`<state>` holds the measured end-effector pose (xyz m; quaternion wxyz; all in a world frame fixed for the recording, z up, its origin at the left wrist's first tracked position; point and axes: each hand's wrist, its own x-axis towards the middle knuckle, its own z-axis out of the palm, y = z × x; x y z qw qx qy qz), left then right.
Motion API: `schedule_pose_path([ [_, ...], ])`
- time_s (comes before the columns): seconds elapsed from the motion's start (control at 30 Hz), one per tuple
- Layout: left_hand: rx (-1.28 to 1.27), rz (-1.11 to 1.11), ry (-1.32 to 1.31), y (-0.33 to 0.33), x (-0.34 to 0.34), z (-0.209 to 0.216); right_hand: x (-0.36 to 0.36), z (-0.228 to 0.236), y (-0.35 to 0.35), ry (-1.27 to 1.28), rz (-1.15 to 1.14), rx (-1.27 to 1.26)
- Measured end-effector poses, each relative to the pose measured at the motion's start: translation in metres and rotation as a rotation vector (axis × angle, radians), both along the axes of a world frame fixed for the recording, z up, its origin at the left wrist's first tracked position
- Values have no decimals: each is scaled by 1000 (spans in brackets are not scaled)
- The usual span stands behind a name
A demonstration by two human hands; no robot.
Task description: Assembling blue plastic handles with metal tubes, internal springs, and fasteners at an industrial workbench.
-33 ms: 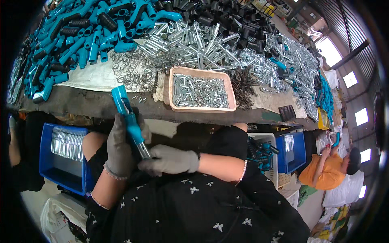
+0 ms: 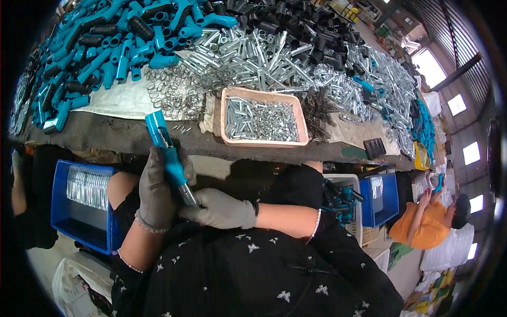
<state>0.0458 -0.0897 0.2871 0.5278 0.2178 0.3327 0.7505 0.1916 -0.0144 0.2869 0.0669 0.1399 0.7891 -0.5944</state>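
In front of my lap, my gloved left hand (image 2: pixel 157 193) is wrapped round a teal plastic handle (image 2: pixel 172 165) that tilts up to the left, its slotted wide end at the top. A shiny metal tube (image 2: pixel 186 195) comes out of its lower end. Closed at that tube's bottom is my gloved right hand (image 2: pixel 224 209), whose fingertips are partly hidden. Beyond both hands, a pale pink tray (image 2: pixel 264 143) of small metal pins and short cylinders stands on the bench (image 2: pixel 116 132). Loose coil springs (image 2: pixel 171 90) lie left of the tray.
Teal handles (image 2: pixel 121 58), metal tubes (image 2: pixel 259 55) and black sleeves (image 2: pixel 296 21) are heaped across the bench. A blue bin (image 2: pixel 79 232) with metal pieces stands at my left. To my right are a crate of teal parts (image 2: pixel 346 211), another blue bin (image 2: pixel 388 198) and a person (image 2: pixel 422 227) in orange.
My right hand has shifted very slightly left along the metal tube's end. The left hand and the handle stay almost still.
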Motion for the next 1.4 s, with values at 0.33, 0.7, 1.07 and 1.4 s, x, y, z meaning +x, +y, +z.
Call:
schedule_pose_path([
  [0.33,-196,160,-282,-40,-2,-6,74,104,276,441,-1061,940],
  [0.7,-450,-287,243,-64,2,-6,159,91,435,-185,-1133,1648],
  [1.07,-403,-469,395,-13,12,4,91,85,87,377,-207,722],
  [1.4,-218,-641,403,-14,25,-11,77,19,49,733,-146,624],
])
